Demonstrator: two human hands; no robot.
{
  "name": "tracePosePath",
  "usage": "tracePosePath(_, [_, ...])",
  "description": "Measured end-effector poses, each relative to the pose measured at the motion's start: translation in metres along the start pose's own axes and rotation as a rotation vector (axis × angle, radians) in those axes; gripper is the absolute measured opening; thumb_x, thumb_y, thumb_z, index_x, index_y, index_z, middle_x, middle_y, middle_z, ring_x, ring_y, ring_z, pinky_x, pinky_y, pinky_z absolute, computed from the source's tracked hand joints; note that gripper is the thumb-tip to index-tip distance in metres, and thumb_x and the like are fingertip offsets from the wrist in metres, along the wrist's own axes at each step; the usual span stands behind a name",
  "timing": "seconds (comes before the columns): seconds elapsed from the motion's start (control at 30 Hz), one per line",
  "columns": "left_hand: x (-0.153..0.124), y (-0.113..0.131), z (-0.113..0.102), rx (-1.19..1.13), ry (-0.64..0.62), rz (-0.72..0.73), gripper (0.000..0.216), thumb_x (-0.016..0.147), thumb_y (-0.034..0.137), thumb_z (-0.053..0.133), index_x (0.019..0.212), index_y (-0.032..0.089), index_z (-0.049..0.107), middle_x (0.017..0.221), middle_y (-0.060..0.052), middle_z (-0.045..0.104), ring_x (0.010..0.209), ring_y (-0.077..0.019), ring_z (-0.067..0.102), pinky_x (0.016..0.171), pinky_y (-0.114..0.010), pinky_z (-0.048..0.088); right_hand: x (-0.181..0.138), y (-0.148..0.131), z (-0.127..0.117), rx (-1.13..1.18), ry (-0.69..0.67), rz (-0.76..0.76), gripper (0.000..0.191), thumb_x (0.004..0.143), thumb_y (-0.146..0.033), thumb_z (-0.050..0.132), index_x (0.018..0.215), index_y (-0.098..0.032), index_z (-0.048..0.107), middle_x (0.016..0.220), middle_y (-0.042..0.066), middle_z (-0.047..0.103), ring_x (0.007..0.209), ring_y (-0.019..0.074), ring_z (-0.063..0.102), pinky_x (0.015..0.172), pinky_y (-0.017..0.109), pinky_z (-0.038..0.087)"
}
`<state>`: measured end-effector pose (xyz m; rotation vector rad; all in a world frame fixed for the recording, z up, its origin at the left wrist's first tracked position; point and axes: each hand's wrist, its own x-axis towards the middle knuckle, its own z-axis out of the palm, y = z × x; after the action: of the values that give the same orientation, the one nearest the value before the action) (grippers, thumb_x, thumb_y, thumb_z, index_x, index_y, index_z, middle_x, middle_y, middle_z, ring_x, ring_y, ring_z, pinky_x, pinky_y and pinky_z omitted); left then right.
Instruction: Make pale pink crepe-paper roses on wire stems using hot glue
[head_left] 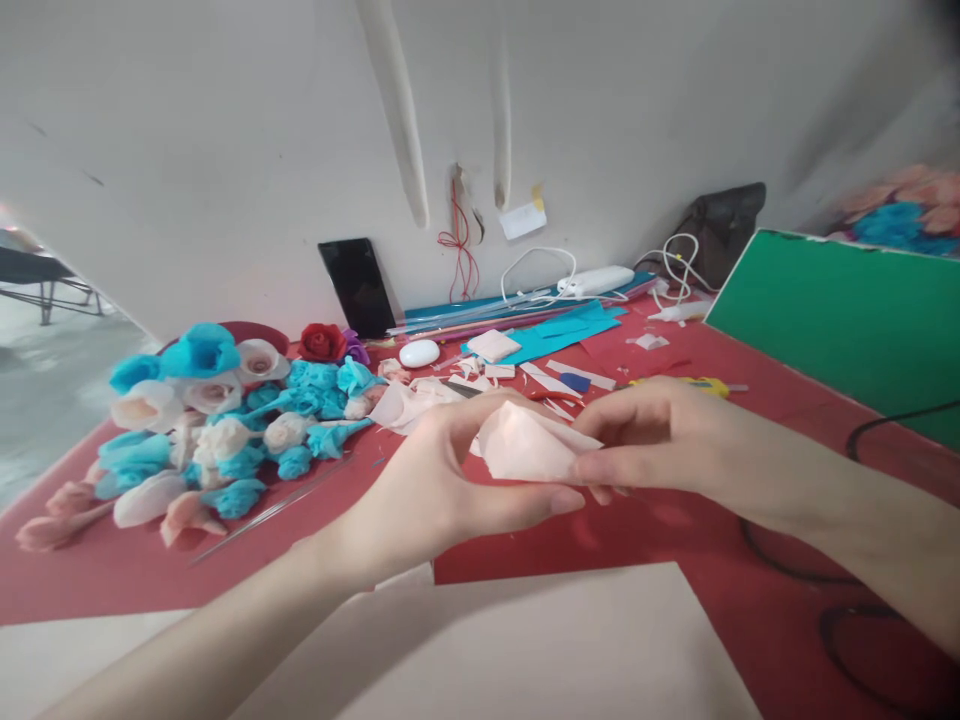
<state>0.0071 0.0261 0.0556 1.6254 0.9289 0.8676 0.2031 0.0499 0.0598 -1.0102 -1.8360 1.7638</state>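
Observation:
A pale pink piece of thin paper (525,445), curved into a cupped petal shape, is held up over the red tabletop between my two hands. My left hand (442,480) wraps round its left side, with the thumb stretched along the lower edge and the other fingers mostly hidden behind the paper. From the right, my right hand (637,440) pinches the tapering end between thumb and fingers. Just beyond my hands lie pale paper scraps (420,403) and scissors with orange-red handles (555,397), partly covered by my fingers.
Paper flowers (225,440) in blue, white and pink crowd the left side. A black phone (356,287) leans against the wall near a white glue gun (596,281). At the right stand a green board (847,320) and black cable (787,577). Pale sheets (525,650) lie in front.

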Motion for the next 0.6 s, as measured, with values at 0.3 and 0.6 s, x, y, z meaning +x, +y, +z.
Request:
tracePosePath(0.3, [0.0, -0.008, 0.007, -0.233, 0.027, -0.027, 0.012, 0.068, 0.013, 0.074, 0.077, 0.02, 0.07, 0.075, 0.003, 0.073, 0.078, -0.0152, 0.07, 0.074, -0.021, 0.055, 0.003, 0.005, -0.001, 0.128, -0.035, -0.03, 0.006, 0.077, -0.019, 0.071, 0.072, -0.021, 0.069, 0.065, -0.006, 0.06, 0.062, 0.0047, 0.052, 0.059, 0.013, 0.04])
tracePosePath(0.6, [0.003, -0.007, 0.009, -0.222, 0.114, -0.028, 0.002, 0.072, 0.019, 0.071, 0.073, 0.02, 0.072, 0.075, 0.001, 0.074, 0.077, -0.0178, 0.07, 0.074, -0.026, 0.056, 0.005, 0.012, -0.004, 0.048, 0.002, -0.059, 0.01, 0.08, -0.032, 0.068, 0.078, -0.022, 0.069, 0.07, -0.001, 0.059, 0.064, 0.0084, 0.051, 0.06, 0.018, 0.042])
